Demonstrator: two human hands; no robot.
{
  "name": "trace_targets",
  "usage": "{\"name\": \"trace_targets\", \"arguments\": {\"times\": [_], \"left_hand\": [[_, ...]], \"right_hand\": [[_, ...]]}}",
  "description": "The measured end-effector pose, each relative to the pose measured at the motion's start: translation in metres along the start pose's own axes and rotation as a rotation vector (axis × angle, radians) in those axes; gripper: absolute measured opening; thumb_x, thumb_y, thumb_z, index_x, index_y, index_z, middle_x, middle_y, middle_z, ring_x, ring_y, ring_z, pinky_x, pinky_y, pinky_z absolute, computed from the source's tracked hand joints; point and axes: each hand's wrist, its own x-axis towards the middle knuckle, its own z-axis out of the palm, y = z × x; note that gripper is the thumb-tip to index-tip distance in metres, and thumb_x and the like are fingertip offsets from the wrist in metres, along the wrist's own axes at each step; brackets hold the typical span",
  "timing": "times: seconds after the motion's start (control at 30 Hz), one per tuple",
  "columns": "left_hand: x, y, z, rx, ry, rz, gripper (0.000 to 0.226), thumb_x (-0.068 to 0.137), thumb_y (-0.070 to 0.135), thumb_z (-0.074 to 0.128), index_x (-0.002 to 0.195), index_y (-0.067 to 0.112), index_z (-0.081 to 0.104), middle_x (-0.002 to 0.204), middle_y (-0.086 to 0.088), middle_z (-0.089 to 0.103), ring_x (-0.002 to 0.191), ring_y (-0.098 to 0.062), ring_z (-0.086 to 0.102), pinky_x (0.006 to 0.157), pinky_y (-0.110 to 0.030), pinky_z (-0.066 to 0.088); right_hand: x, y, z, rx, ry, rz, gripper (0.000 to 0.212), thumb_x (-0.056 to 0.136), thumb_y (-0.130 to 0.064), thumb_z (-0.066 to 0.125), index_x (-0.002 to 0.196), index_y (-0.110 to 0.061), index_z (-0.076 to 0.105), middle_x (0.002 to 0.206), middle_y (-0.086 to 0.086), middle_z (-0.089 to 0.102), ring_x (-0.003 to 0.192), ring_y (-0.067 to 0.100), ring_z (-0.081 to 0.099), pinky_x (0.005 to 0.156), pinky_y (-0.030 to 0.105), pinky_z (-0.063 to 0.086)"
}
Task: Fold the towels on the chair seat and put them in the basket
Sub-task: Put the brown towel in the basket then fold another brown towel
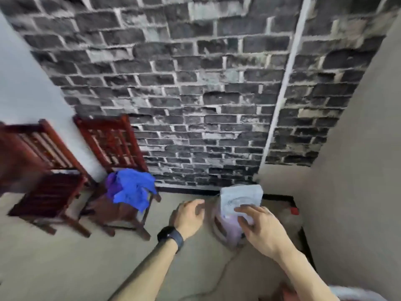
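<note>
The right hand (258,224) grips a folded white towel (238,197) just above the basket (225,232) (pale, blurred). The left hand (188,216) hangs relaxed beside it, holding nothing. Crumpled blue towels (132,187) lie on the chair (112,140) seat.

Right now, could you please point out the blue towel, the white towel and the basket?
blue towel (130,187): head view, middle of the crumpled heap.
white towel (238,196): head view, its folded front face.
basket (218,228): head view, left rim.
</note>
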Motion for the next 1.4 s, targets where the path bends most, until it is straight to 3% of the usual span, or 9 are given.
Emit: {"name": "trace_targets", "arguments": {"times": [0.13,0.3,0.4,0.6,0.73,0.87,1.0,1.17,1.4], "left_hand": [[-0.02,-0.094,-0.111,-0.088,0.287,-0.178,0.034,0.086,0.036,0.055,0.118,0.033,0.066,0.111,0.001,0.07,0.104,-0.021,0.065,0.088,-0.031,0.05],[-0.059,-0.211,-0.224,-0.086,0.497,-0.339,0.033,0.088,0.033,0.057,0.121,0.034,0.064,0.118,0.004,0.068,0.111,-0.02,0.063,0.093,-0.033,0.05],[-0.074,-0.273,-0.275,-0.064,0.568,-0.394,0.033,0.09,0.03,0.058,0.123,0.033,0.063,0.118,0.003,0.068,0.111,-0.02,0.062,0.093,-0.033,0.05],[-0.081,-0.36,-0.343,-0.003,0.617,-0.443,0.033,0.093,0.029,0.058,0.126,0.029,0.062,0.123,0.002,0.065,0.116,-0.02,0.059,0.094,-0.031,0.049],[-0.06,-0.409,-0.364,-0.024,0.586,-0.479,0.034,0.095,0.034,0.056,0.129,0.032,0.059,0.128,0.003,0.062,0.118,-0.018,0.057,0.095,-0.031,0.05],[-0.02,-0.458,-0.375,-0.046,0.552,-0.483,0.034,0.095,0.034,0.055,0.129,0.033,0.059,0.127,0.005,0.062,0.117,-0.016,0.057,0.096,-0.033,0.051],[0.037,-0.512,-0.385,-0.04,0.48,-0.489,0.036,0.096,0.034,0.054,0.132,0.031,0.057,0.128,0.006,0.06,0.119,-0.015,0.054,0.099,-0.031,0.048],[0.103,-0.591,-0.384,-0.07,0.311,-0.558,0.036,0.096,0.036,0.048,0.13,0.034,0.057,0.127,0.009,0.061,0.119,-0.014,0.055,0.102,-0.034,0.046],[0.169,-0.683,-0.391,0.006,0.035,-0.602,0.044,0.098,0.032,0.044,0.142,0.03,0.047,0.137,0.005,0.057,0.125,-0.019,0.052,0.103,-0.034,0.043]], "right_hand": [[0.069,-0.112,0.031,0.005,-0.119,-0.269,0.039,0.092,-0.04,0.046,0.123,-0.028,0.067,0.123,-0.008,0.067,0.115,0.02,0.061,0.093,0.027,0.047],[0.134,-0.248,0.098,0.025,-0.203,-0.492,0.029,0.096,-0.036,0.059,0.124,-0.033,0.065,0.125,-0.014,0.066,0.117,0.015,0.06,0.097,0.022,0.045],[0.164,-0.317,0.141,0.06,-0.235,-0.574,0.029,0.095,-0.035,0.059,0.123,-0.032,0.066,0.125,-0.014,0.066,0.118,0.012,0.06,0.099,0.023,0.046],[0.209,-0.417,0.202,0.088,-0.297,-0.64,0.028,0.096,-0.031,0.06,0.124,-0.031,0.066,0.122,-0.011,0.066,0.116,0.011,0.059,0.09,0.009,0.036],[0.245,-0.453,0.246,0.1,-0.347,-0.65,0.031,0.096,-0.035,0.059,0.126,-0.036,0.063,0.122,-0.018,0.063,0.118,0.006,0.055,0.089,-0.003,0.028],[0.289,-0.477,0.289,0.093,-0.394,-0.609,0.033,0.096,-0.043,0.056,0.128,-0.037,0.061,0.125,-0.021,0.062,0.118,0.004,0.054,0.09,0.004,0.032],[0.346,-0.501,0.343,0.13,-0.413,-0.55,0.028,0.093,-0.034,0.063,0.121,-0.035,0.066,0.108,-0.03,0.059,0.104,0.001,0.056,0.083,-0.004,0.029],[0.426,-0.52,0.419,0.139,-0.498,-0.401,0.028,0.093,-0.036,0.062,0.121,-0.035,0.066,0.115,-0.013,0.068,0.109,0.01,0.062,0.086,0.015,0.038],[0.51,-0.533,0.517,0.094,-0.648,-0.179,0.038,0.092,-0.043,0.057,0.127,-0.032,0.061,0.123,-0.005,0.068,0.116,0.019,0.062,0.098,0.034,0.048]]}}
